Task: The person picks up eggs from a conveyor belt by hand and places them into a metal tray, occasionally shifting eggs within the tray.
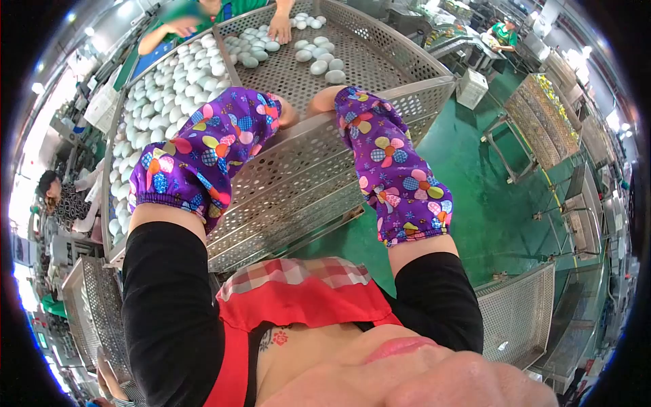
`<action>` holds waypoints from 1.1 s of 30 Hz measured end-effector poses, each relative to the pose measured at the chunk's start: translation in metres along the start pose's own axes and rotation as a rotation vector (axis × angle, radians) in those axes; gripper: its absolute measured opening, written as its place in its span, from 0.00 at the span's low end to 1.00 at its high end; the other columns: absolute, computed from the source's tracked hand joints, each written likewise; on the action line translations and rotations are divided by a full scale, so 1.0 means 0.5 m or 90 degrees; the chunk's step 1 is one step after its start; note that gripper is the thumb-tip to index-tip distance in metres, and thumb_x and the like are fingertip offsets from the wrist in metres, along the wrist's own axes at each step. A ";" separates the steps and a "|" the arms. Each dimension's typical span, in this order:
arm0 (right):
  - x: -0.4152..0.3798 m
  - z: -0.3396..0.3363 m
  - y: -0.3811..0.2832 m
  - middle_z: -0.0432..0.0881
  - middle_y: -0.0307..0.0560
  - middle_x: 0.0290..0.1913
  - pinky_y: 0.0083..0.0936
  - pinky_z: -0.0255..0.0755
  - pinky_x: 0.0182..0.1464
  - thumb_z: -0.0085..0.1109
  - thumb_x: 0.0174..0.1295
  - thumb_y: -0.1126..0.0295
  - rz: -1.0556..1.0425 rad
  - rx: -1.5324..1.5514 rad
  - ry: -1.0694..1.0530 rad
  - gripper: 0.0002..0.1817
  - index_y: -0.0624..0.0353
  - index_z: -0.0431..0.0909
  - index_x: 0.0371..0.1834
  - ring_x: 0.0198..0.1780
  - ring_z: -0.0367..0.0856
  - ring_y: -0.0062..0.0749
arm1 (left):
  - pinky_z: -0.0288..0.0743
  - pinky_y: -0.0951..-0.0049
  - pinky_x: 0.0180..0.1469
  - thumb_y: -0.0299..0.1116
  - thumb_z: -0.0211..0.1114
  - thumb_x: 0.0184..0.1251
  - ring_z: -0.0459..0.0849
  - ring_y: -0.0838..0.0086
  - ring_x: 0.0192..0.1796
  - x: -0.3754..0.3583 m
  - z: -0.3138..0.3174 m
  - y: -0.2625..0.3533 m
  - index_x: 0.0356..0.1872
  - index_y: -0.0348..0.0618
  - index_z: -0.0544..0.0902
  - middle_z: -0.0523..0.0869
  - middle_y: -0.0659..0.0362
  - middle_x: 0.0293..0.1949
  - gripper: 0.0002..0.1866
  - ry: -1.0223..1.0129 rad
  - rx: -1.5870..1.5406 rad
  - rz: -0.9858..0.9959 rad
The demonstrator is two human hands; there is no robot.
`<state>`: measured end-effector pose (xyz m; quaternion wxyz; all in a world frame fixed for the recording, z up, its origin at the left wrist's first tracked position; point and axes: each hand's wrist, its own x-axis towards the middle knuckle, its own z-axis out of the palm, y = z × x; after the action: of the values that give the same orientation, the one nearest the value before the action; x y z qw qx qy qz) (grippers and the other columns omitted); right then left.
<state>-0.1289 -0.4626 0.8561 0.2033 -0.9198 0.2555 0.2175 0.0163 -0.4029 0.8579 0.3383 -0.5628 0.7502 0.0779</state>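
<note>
Both forearms wear purple flowered sleeves and reach to the near rim of a perforated metal tray (298, 140). My left hand (288, 114) is at that rim, mostly covered by its sleeve and the metal. My right hand (325, 100) bends over the same rim a little to the right, fingers hidden. Just beyond my hands, inside the tray, lie several loose pale eggs (319, 54). A metal divider (225, 57) separates them from a dense layer of pale bluish eggs (169, 98) on the left. I cannot tell whether either hand holds an egg.
Across the tray, a person in green (196, 12) has one hand (281, 27) among the eggs. To the right stand a white crate (471, 89) on the green floor and a perforated metal cart (539, 122). Another metal tray (519, 312) is at lower right.
</note>
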 end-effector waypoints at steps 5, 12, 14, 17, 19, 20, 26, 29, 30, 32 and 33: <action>0.009 0.012 -0.021 0.83 0.54 0.48 0.43 0.71 0.51 0.55 0.58 0.63 0.023 -0.022 0.038 0.18 0.55 0.81 0.50 0.48 0.80 0.47 | 0.65 0.60 0.64 0.45 0.53 0.70 0.69 0.55 0.65 -0.013 0.014 -0.002 0.66 0.47 0.68 0.67 0.46 0.67 0.26 -0.009 0.011 -0.006; -0.065 0.009 -0.076 0.83 0.48 0.49 0.33 0.70 0.49 0.55 0.63 0.55 0.043 -0.013 0.082 0.19 0.49 0.81 0.54 0.47 0.80 0.36 | 0.64 0.60 0.64 0.46 0.54 0.69 0.67 0.54 0.66 -0.026 0.022 0.005 0.66 0.47 0.68 0.67 0.45 0.67 0.27 -0.011 0.014 -0.006; -0.038 0.013 -0.069 0.83 0.50 0.49 0.37 0.69 0.53 0.53 0.62 0.51 0.050 0.002 0.069 0.22 0.50 0.81 0.53 0.49 0.80 0.40 | 0.63 0.60 0.65 0.46 0.54 0.69 0.67 0.53 0.67 -0.031 0.024 0.007 0.66 0.46 0.68 0.67 0.45 0.67 0.27 -0.009 0.008 -0.003; 0.018 0.025 -0.033 0.83 0.52 0.49 0.41 0.69 0.54 0.54 0.61 0.50 0.074 0.027 0.060 0.23 0.52 0.82 0.52 0.48 0.80 0.44 | 0.63 0.60 0.65 0.46 0.54 0.69 0.66 0.53 0.67 -0.040 0.028 0.012 0.66 0.46 0.68 0.66 0.45 0.67 0.27 -0.006 0.002 -0.001; 0.076 0.035 0.002 0.82 0.44 0.52 0.30 0.68 0.52 0.53 0.65 0.53 0.039 -0.045 0.044 0.21 0.51 0.80 0.56 0.50 0.79 0.32 | 0.62 0.60 0.65 0.47 0.54 0.69 0.66 0.52 0.67 -0.045 0.032 0.015 0.66 0.46 0.68 0.66 0.44 0.67 0.27 0.001 -0.003 0.001; 0.080 0.035 -0.003 0.81 0.43 0.54 0.29 0.67 0.54 0.52 0.66 0.55 0.040 -0.057 0.025 0.21 0.52 0.78 0.58 0.51 0.78 0.30 | 0.62 0.60 0.66 0.47 0.54 0.69 0.66 0.52 0.68 -0.048 0.033 0.017 0.66 0.46 0.68 0.66 0.44 0.67 0.28 0.009 -0.006 0.004; 0.073 0.043 -0.012 0.82 0.50 0.51 0.31 0.69 0.53 0.52 0.65 0.62 -0.021 0.066 0.042 0.18 0.57 0.79 0.54 0.49 0.79 0.37 | 0.61 0.60 0.66 0.48 0.55 0.69 0.64 0.51 0.68 -0.128 0.030 0.016 0.66 0.45 0.68 0.66 0.43 0.68 0.28 0.142 -0.074 0.040; 0.085 0.029 0.027 0.80 0.52 0.55 0.32 0.66 0.59 0.48 0.67 0.64 -0.453 -0.175 0.017 0.18 0.58 0.78 0.56 0.56 0.77 0.40 | 0.61 0.60 0.67 0.48 0.55 0.69 0.64 0.51 0.69 -0.250 0.036 -0.011 0.66 0.45 0.68 0.65 0.43 0.68 0.28 0.419 -0.165 0.111; 0.068 0.029 0.032 0.81 0.52 0.53 0.33 0.68 0.57 0.50 0.65 0.65 -0.430 -0.231 0.099 0.18 0.58 0.79 0.53 0.55 0.78 0.42 | 0.61 0.60 0.67 0.47 0.54 0.70 0.64 0.52 0.69 -0.304 0.053 -0.026 0.65 0.43 0.68 0.67 0.42 0.67 0.28 0.538 -0.188 0.130; 0.028 0.036 -0.004 0.82 0.53 0.51 0.33 0.71 0.54 0.52 0.63 0.63 -0.169 -0.031 0.236 0.18 0.59 0.78 0.53 0.53 0.79 0.42 | 0.62 0.63 0.65 0.43 0.55 0.71 0.67 0.56 0.67 -0.470 0.106 -0.059 0.63 0.39 0.70 0.71 0.44 0.64 0.25 0.734 -0.248 0.149; 0.032 0.049 0.007 0.82 0.53 0.51 0.32 0.71 0.54 0.54 0.63 0.62 -0.158 0.083 0.352 0.19 0.60 0.78 0.53 0.52 0.80 0.40 | 0.64 0.66 0.64 0.40 0.56 0.71 0.70 0.59 0.65 -0.560 0.148 -0.075 0.62 0.38 0.71 0.74 0.46 0.62 0.24 0.812 -0.283 0.145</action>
<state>-0.1257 -0.4597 0.8272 0.2096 -0.9534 0.1999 -0.0841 0.1193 -0.1577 0.9782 -0.3036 -0.4726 0.8233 -0.0818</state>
